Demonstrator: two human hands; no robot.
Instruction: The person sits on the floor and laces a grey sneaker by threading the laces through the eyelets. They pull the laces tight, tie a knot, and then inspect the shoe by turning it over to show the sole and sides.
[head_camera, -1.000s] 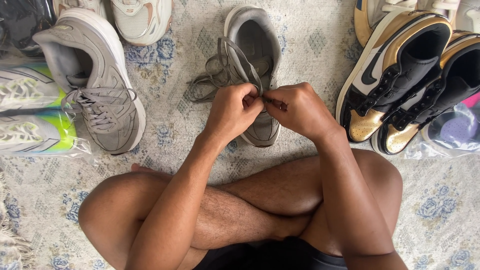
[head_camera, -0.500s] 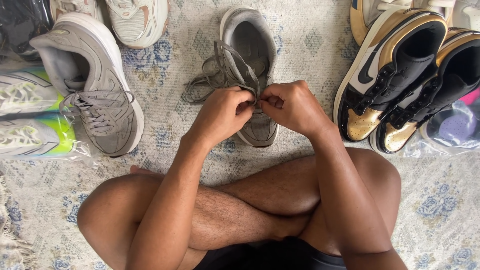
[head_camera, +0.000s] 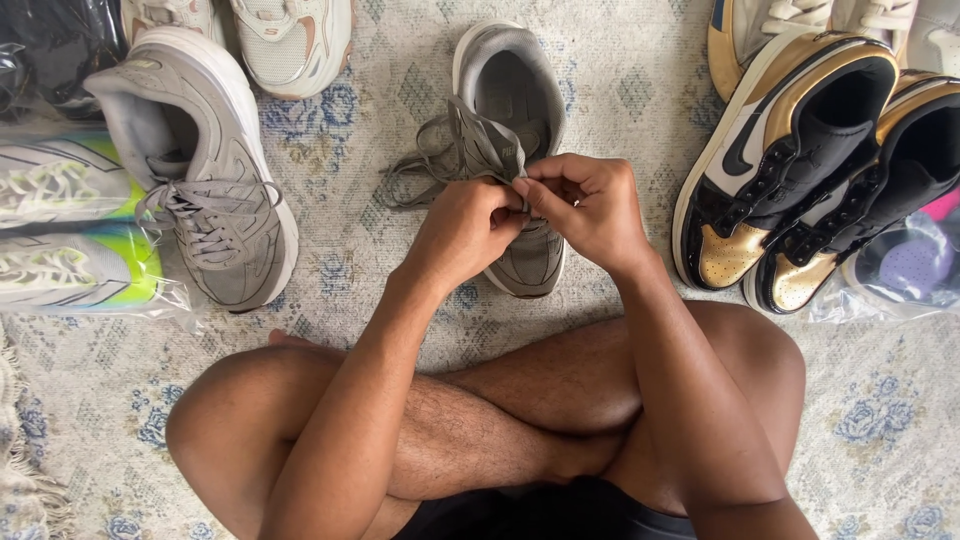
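- Grey sneaker (head_camera: 520, 240) lies on the patterned rug (head_camera: 350, 250) straight ahead of the person's crossed legs, toe pointing toward them, its tongue pulled up and loose laces (head_camera: 420, 175) spilling to its left.
- At far left, 2 bagged neon-green shoes (head_camera: 70, 270) sit beside a matching grey sneaker (head_camera: 205, 170).
- Left hand (head_camera: 465, 230) is pinched shut on the lace over the shoe's middle.
- Right hand (head_camera: 590, 210) touches it fingertip to fingertip, also gripping the lace.
- On the right stand 2 black-and-gold high-tops (head_camera: 800, 150).
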